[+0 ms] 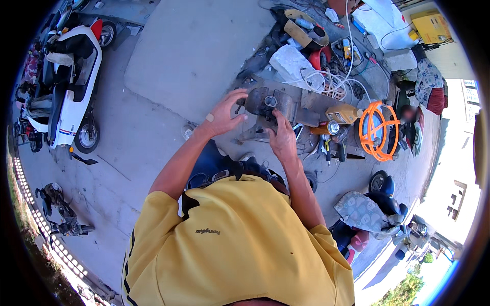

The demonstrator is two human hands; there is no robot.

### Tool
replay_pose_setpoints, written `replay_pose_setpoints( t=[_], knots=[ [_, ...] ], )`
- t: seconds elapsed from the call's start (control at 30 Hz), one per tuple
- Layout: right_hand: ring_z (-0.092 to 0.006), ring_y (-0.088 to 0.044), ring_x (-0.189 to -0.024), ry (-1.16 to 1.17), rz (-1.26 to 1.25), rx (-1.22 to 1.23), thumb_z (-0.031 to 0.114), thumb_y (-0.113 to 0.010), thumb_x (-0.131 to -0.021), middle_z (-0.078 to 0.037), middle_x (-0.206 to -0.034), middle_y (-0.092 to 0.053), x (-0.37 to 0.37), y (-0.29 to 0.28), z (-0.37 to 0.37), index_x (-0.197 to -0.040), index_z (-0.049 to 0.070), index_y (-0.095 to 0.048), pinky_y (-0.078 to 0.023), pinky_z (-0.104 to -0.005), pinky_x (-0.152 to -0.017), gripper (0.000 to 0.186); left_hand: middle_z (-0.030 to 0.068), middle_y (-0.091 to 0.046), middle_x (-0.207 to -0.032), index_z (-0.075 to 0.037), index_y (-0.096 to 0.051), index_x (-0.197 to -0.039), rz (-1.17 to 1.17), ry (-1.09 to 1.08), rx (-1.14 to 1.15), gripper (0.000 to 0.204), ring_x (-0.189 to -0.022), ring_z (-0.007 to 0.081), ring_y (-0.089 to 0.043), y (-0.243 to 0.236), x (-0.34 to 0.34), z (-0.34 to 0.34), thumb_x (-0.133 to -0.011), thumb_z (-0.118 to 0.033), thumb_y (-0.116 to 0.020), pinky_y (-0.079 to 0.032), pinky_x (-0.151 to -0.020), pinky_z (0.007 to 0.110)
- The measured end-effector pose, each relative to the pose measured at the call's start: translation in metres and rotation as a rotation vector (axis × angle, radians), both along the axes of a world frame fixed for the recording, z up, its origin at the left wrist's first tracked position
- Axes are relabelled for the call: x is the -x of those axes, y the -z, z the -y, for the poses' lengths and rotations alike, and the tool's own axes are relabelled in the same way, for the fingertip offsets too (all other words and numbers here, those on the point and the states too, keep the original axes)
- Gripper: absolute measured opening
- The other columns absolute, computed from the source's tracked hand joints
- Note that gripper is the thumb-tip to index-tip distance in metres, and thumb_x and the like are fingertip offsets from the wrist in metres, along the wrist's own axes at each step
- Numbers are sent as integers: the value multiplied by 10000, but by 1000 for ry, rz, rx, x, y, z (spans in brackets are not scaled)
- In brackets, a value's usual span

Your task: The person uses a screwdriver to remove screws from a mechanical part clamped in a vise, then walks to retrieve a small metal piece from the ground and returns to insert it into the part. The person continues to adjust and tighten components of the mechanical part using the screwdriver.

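At nine to ten o'clock a white scooter (69, 92) is parked on the concrete floor (189, 56), with a smaller dark motorbike (58, 211) lying at about eight o'clock.

Near the middle, slightly toward twelve, the left hand (223, 115) is spread wide, fingers splayed over the left end of a dark metal engine part (268, 104) that sits on the floor in front of the person. The fingertips look to touch a small knob or bolt at that end. The right hand (282, 138) comes up from six o'clock and lies against the part's lower right side, fingers curled on it; whether it grips a tool I cannot tell.

To work well here, the right hand should brace the heavy casting firmly so it does not rock, while the left turns or feels the fitting squarely, without slipping off its greasy edge.

Toward two o'clock stand a yellowish oil bottle (343, 113) and a tin can (333, 127), just beside the part, with loose hand tools (329, 148) below them. Farther right is an orange hose reel (377, 130), and white cables (332, 81) trail toward one o'clock.
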State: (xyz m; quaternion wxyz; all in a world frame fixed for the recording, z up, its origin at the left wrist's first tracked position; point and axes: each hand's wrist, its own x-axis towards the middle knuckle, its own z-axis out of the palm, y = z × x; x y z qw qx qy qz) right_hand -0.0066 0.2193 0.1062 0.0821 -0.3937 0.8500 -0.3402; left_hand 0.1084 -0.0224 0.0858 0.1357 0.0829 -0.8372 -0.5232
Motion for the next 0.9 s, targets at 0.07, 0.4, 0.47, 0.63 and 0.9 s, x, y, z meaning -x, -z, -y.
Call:
replay_pose_setpoints(
  t=[0.07,0.4,0.47,0.63,0.9],
  knots=[
    [-445,-672,-1290,93,52,-50,51,-799,-921,-217,-1392,-709,0,6,5,-1449,42,-605,-541,-460,-1083,563,197,-662,-1461,4,-607,-1425,179,-136,-216,549,-1367,382,-628,43,-54,26,-943,-167,-807,-490,-1179,470],
    [-463,-617,-1314,319,-104,-594,26,-757,-929,-292,-1378,-675,-27,-38,38,-1397,-80,-620,-467,-529,-1113,499,265,-786,-1075,-6,-784,-1084,1241,-832,-356,387,-1076,440,-755,251,-496,66,-958,-345,-647,-597,-953,512],
    [-454,-642,-1237,296,-391,-519,62,-740,-950,-280,-1305,-688,-42,-62,108,-1355,-82,-636,-479,-530,-1077,442,265,-782,-996,-5,-799,-1011,1088,-932,-340,347,-988,428,-762,238,-544,48,-924,-294,-630,-604,-903,504],
    [-399,-706,-1097,-328,-58,-399,124,-760,-946,-224,-1204,-707,-64,-23,293,-1293,-43,-668,-555,-489,-968,396,281,-782,-1033,-11,-811,-999,850,-1469,-639,347,-1040,428,-761,222,-604,4,-897,-270,-604,-585,-954,505],
    [-326,-752,-1033,-962,-76,-421,217,-773,-946,-163,-1139,-768,-167,56,539,-1214,45,-737,-587,-433,-927,320,139,-794,-913,80,-764,-1129,249,-2026,-1135,290,-821,218,-750,228,-532,-80,-919,-91,-659,-609,-750,349]
  ],
)
